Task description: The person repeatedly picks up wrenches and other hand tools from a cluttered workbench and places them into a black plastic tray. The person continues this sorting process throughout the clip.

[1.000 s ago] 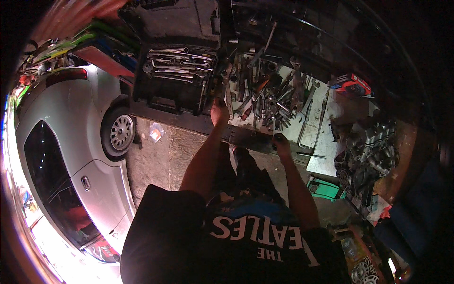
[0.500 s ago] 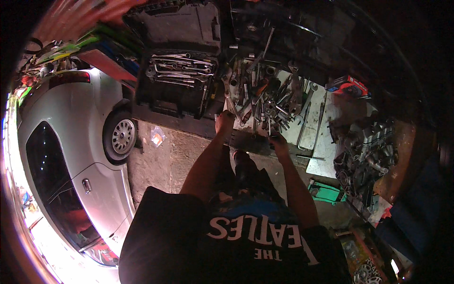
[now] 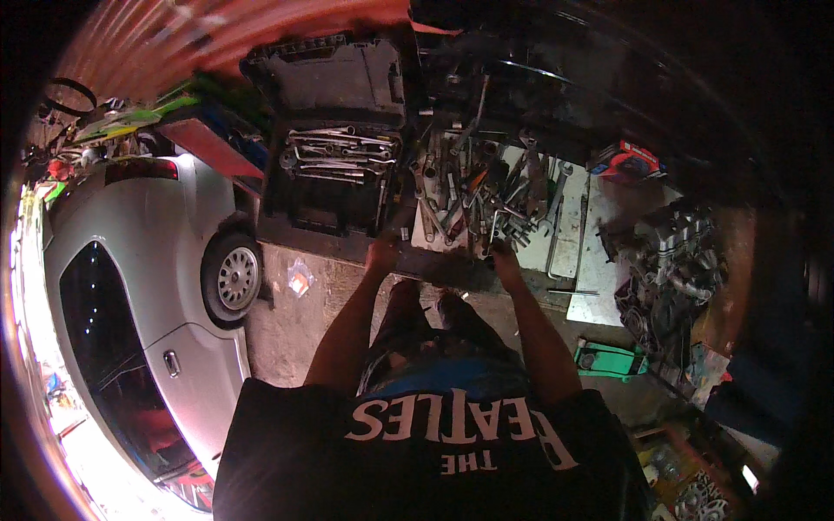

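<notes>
My left hand (image 3: 381, 255) is at the front edge of the dark workbench, below the open toolbox (image 3: 326, 195). Its fingers look curled, and what they hold, if anything, is too dark to make out. Just right of it stands a small metal socket (image 3: 404, 234). My right hand (image 3: 504, 259) is closed at the near edge of a heap of loose tools (image 3: 465, 187), at the lower end of a slim shiny metal tool (image 3: 495, 227). The heap mixes wrenches and sockets. Several wrenches (image 3: 339, 151) lie in rows inside the toolbox.
A pale board (image 3: 599, 252) carries a large wrench (image 3: 559, 200) and thin rods. Right of it sit a red-blue box (image 3: 627, 162) and an engine part (image 3: 673, 260). A green floor jack (image 3: 611, 359) stands below. A silver car (image 3: 165, 278) fills the left.
My left hand has drawn left and toward me, away from the tool heap. My right hand stays near the same tool. The whole view has shifted slightly.
</notes>
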The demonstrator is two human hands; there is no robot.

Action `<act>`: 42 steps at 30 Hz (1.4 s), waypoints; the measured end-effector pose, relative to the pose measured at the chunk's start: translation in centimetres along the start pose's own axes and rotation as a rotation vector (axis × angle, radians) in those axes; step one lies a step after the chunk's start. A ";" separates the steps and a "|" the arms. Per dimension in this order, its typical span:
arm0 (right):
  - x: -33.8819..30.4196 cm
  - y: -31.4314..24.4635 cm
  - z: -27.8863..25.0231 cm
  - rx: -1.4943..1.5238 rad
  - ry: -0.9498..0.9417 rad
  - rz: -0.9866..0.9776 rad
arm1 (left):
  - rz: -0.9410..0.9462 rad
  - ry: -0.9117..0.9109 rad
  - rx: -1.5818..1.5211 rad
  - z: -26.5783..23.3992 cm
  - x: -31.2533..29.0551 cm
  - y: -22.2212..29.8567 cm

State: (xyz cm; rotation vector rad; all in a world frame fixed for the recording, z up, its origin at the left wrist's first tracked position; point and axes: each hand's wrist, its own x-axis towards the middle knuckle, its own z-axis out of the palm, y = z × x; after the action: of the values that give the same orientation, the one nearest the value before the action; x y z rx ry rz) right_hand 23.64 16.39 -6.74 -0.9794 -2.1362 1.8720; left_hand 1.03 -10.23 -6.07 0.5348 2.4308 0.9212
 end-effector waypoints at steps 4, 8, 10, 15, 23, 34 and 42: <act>0.8 -2.7 1.7 -0.204 0.019 -0.235 | 0.017 -0.036 -0.133 -0.8 1.8 -1.5; 0.3 -3.0 1.7 -0.015 -0.012 0.061 | 0.119 -0.173 -0.334 -0.4 1.9 7.6; 0.6 -8.3 4.0 0.048 -0.152 0.233 | 0.097 -0.118 -0.407 -1.6 2.6 8.5; 0.8 -16.2 10.3 -0.315 -0.076 0.039 | 0.211 -0.178 -0.072 -7.6 4.3 10.0; 6.1 -16.6 20.2 -0.388 -0.085 -0.230 | 0.127 -0.160 -0.187 -16.3 9.5 4.1; 10.8 -21.5 31.0 -0.586 -0.156 -0.103 | -0.332 0.014 -0.233 -24.4 15.6 -9.1; 9.4 -20.2 27.6 -0.590 -0.106 0.228 | -0.439 0.030 0.200 -26.6 21.2 -12.2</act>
State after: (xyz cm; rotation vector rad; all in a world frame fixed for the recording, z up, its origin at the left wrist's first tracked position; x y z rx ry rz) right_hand -5.13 -1.88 3.07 -1.2938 -2.8283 1.4090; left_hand -33.24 -21.28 -3.37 0.0411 2.5337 0.5090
